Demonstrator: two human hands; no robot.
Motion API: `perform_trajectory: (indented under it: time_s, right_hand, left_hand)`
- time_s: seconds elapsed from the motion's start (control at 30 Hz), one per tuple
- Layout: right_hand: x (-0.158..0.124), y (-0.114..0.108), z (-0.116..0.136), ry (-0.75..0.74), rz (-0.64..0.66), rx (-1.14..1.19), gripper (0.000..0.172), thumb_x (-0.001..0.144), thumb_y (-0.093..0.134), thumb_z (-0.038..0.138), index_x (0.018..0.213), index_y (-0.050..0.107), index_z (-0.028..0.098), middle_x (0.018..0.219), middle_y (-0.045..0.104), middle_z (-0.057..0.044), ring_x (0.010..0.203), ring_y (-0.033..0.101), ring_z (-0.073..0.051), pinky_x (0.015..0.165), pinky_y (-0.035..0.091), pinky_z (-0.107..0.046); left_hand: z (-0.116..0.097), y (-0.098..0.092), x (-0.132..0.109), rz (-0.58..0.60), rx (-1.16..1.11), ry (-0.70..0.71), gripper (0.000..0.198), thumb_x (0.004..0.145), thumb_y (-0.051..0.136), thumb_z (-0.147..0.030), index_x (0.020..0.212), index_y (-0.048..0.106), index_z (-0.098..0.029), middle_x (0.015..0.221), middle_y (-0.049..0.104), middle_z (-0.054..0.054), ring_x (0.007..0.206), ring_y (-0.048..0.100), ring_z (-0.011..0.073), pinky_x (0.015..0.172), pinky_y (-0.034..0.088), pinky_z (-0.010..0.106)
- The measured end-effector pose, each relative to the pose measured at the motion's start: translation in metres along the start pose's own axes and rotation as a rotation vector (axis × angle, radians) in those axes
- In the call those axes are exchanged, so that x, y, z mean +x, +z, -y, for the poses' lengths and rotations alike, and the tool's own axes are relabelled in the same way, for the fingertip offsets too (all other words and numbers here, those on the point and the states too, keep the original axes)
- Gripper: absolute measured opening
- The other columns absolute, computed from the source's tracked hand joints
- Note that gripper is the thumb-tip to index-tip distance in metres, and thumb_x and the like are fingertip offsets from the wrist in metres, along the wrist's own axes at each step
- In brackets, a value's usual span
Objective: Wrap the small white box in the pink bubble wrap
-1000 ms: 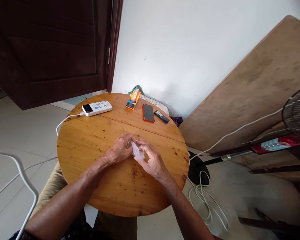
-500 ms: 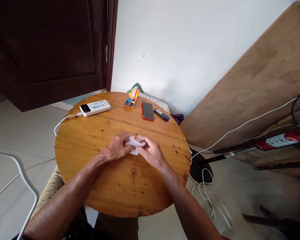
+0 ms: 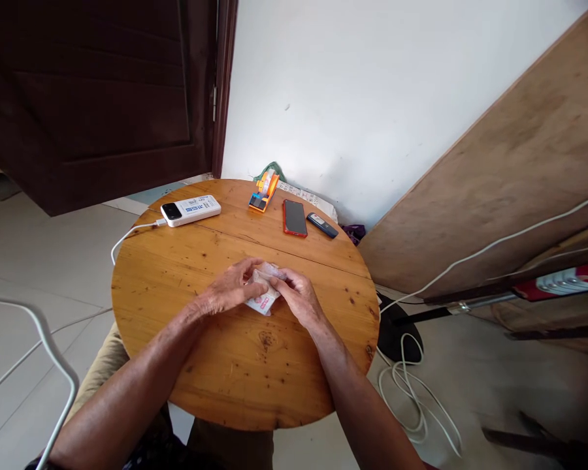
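Observation:
Over the middle of the round wooden table [image 3: 235,378], a small whitish wrapped packet [image 3: 264,301] with pinkish-red print lies between both hands. My left hand [image 3: 232,287] grips its left side, thumb pressed on top. From the right, my right hand [image 3: 300,295] pinches the packet's upper right part with thumb and fingers. The fingers hide part of the packet, and what is inside it cannot be made out.
At the table's back stand a white power bank [image 3: 191,211] with a cable, an orange tape dispenser [image 3: 264,190], a red-edged phone [image 3: 294,218] and a dark blue device [image 3: 322,225]. A white cable [image 3: 53,352] loops at the left.
The white wrapping has been flattened, and its printed face now shows below the fingers. My left thumb has moved onto it. The view has shifted slightly.

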State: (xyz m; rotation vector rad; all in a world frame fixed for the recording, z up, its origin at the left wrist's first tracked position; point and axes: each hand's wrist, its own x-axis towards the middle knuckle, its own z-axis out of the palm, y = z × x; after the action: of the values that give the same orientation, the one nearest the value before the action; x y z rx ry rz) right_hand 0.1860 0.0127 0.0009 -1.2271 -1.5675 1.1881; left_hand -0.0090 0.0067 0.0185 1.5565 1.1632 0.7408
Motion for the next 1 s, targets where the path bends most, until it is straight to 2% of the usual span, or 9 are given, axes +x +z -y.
perform_trajectory:
  time_s: [0.13, 0.23, 0.3, 0.37, 0.57, 0.7, 0.8, 0.9, 1.0]
  right_hand:
    - [-0.002, -0.002, 0.002, -0.052, 0.006, -0.04, 0.033, 0.081, 0.068, 0.053, 0.079, 0.067, 0.02, 0.072, 0.063, 0.0, 0.066, 0.057, -0.016, 0.061, 0.043, -0.028]
    - [-0.005, -0.004, 0.002, -0.063, 0.041, -0.012, 0.038, 0.081, 0.068, 0.056, 0.097, 0.071, 0.021, 0.097, 0.072, -0.004, 0.086, 0.067, -0.023, 0.076, 0.051, -0.032]
    - [-0.006, -0.003, 0.002, -0.062, 0.066, 0.017, 0.048, 0.077, 0.074, 0.053, 0.113, 0.068, 0.022, 0.117, 0.071, -0.007, 0.103, 0.067, -0.026, 0.088, 0.052, -0.037]
    - [-0.007, -0.001, 0.002, -0.062, 0.075, 0.024, 0.057, 0.073, 0.078, 0.048, 0.122, 0.064, 0.024, 0.124, 0.07, -0.008, 0.109, 0.067, -0.026, 0.093, 0.053, -0.04]
    - [-0.008, 0.004, 0.004, -0.068, 0.002, -0.035, 0.052, 0.078, 0.074, 0.04, 0.125, 0.063, 0.024, 0.123, 0.071, -0.009, 0.103, 0.069, -0.024, 0.09, 0.056, -0.039]
    - [-0.007, 0.005, 0.002, -0.078, -0.022, -0.019, 0.048, 0.08, 0.072, 0.045, 0.123, 0.065, 0.024, 0.126, 0.07, -0.009, 0.109, 0.068, -0.026, 0.095, 0.053, -0.041]
    - [-0.005, 0.005, 0.004, -0.091, -0.019, 0.025, 0.041, 0.083, 0.069, 0.049, 0.116, 0.069, 0.024, 0.124, 0.071, -0.008, 0.113, 0.066, -0.026, 0.098, 0.05, -0.04]
    - [0.001, 0.003, 0.01, -0.067, -0.039, 0.043, 0.034, 0.084, 0.067, 0.051, 0.101, 0.073, 0.022, 0.11, 0.074, -0.006, 0.104, 0.067, -0.025, 0.093, 0.05, -0.037]
    - [0.012, 0.001, 0.016, 0.002, -0.046, 0.015, 0.031, 0.082, 0.067, 0.051, 0.086, 0.072, 0.021, 0.087, 0.073, -0.003, 0.084, 0.066, -0.021, 0.079, 0.048, -0.033]
  left_hand:
    - [0.009, 0.002, 0.002, 0.065, -0.141, 0.016, 0.083, 0.069, 0.07, -0.033, 0.146, 0.041, -0.017, 0.105, 0.067, 0.007, 0.092, 0.063, 0.0219, 0.079, 0.05, 0.033]
    - [0.011, 0.007, 0.004, 0.031, -0.244, 0.043, 0.087, 0.07, 0.07, -0.033, 0.148, 0.035, -0.015, 0.106, 0.064, 0.007, 0.091, 0.062, 0.02, 0.081, 0.05, 0.034]
    - [0.01, 0.009, 0.004, 0.011, -0.286, 0.038, 0.089, 0.069, 0.07, -0.033, 0.148, 0.034, -0.014, 0.106, 0.063, 0.007, 0.092, 0.061, 0.019, 0.082, 0.05, 0.034]
    - [0.008, 0.01, 0.005, 0.004, -0.329, 0.021, 0.089, 0.068, 0.071, -0.031, 0.147, 0.035, -0.014, 0.106, 0.063, 0.006, 0.092, 0.061, 0.0186, 0.083, 0.049, 0.033]
    - [0.01, 0.01, 0.008, -0.045, -0.429, -0.004, 0.086, 0.065, 0.072, -0.024, 0.144, 0.039, -0.014, 0.112, 0.064, 0.008, 0.096, 0.063, 0.0202, 0.085, 0.051, 0.034]
    - [0.01, 0.011, 0.008, -0.054, -0.442, 0.021, 0.087, 0.067, 0.071, -0.022, 0.146, 0.037, -0.016, 0.121, 0.063, 0.01, 0.1, 0.063, 0.0201, 0.089, 0.051, 0.035]
    - [0.01, 0.012, 0.008, -0.07, -0.381, 0.037, 0.086, 0.069, 0.072, -0.023, 0.147, 0.037, -0.016, 0.117, 0.064, 0.009, 0.098, 0.062, 0.0199, 0.088, 0.05, 0.035]
    - [0.012, 0.013, 0.009, -0.084, -0.321, 0.039, 0.086, 0.069, 0.071, -0.024, 0.148, 0.037, -0.016, 0.113, 0.064, 0.008, 0.092, 0.062, 0.0189, 0.082, 0.05, 0.033]
    - [0.011, 0.012, 0.01, -0.087, -0.305, 0.037, 0.087, 0.07, 0.07, -0.026, 0.149, 0.035, -0.016, 0.105, 0.064, 0.005, 0.086, 0.06, 0.0168, 0.077, 0.049, 0.031]
